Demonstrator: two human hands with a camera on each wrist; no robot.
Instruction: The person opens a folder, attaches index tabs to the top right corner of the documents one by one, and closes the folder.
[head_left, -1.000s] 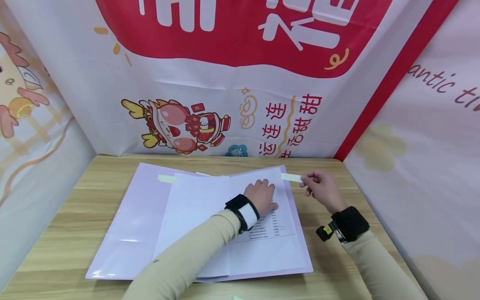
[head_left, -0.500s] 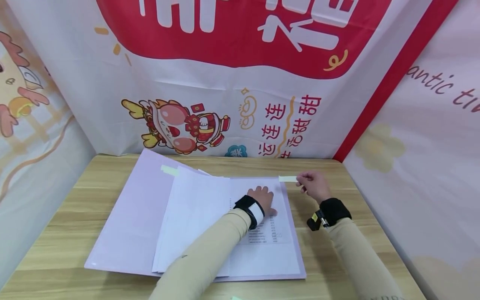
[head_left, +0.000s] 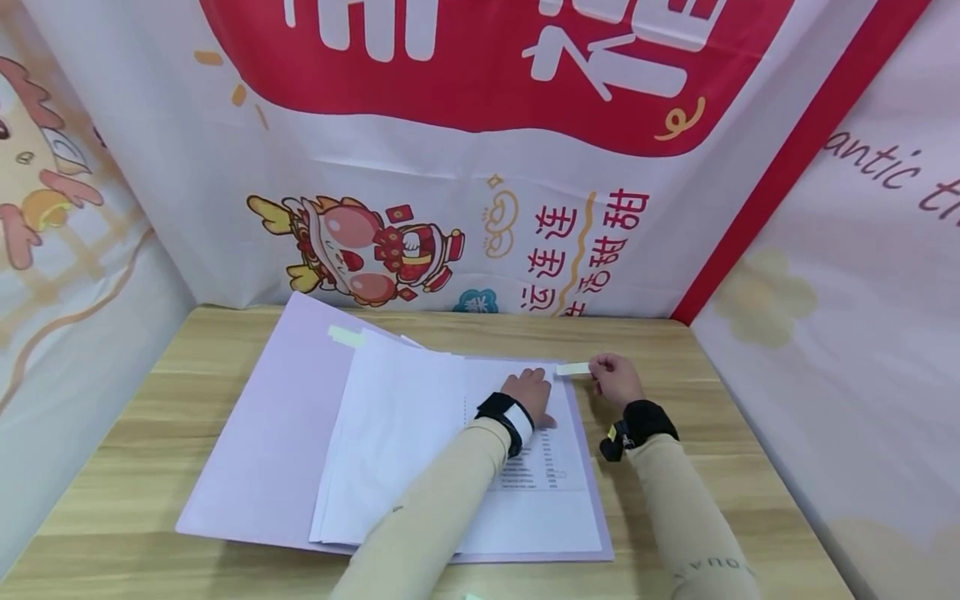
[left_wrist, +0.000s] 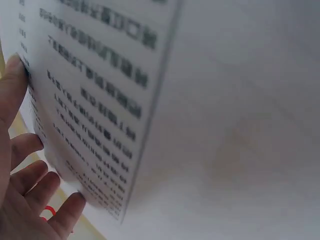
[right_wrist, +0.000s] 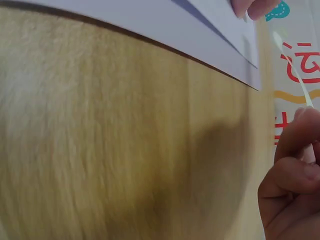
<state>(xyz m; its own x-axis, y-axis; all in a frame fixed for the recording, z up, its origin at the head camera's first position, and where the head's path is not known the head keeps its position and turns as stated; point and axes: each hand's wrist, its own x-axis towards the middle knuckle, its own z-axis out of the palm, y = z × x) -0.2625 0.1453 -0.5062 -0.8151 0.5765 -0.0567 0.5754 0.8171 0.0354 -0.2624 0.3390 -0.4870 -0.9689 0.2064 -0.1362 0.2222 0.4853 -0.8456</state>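
Note:
A lilac folder (head_left: 251, 450) lies spread on the table, with white sheets (head_left: 397, 417) inside. My left hand (head_left: 529, 395) rests on the printed right-hand page (head_left: 536, 525) near its top. In the left wrist view, the left fingers (left_wrist: 65, 215) are spread along the print. Beyond the page's upper right corner, my right hand (head_left: 618, 380) pinches one end of a pale yellow-green sticky strip (head_left: 573, 369). The strip's other end reaches over the page corner; in the right wrist view it (right_wrist: 298, 75) appears raised. Another pale strip (head_left: 347, 336) sticks out from the turned sheets at the left.
The wooden table (head_left: 112, 467) extends around the folder. A printed cloth (head_left: 390, 150) hangs behind it, and further printed cloths stand at both sides. A small pale green piece (head_left: 472, 597) shows at the bottom edge.
My right hand has moved left and slightly down with the strip, bringing it over the page corner. The folder's left cover now stands higher at its far edge. My left hand has stayed on the page.

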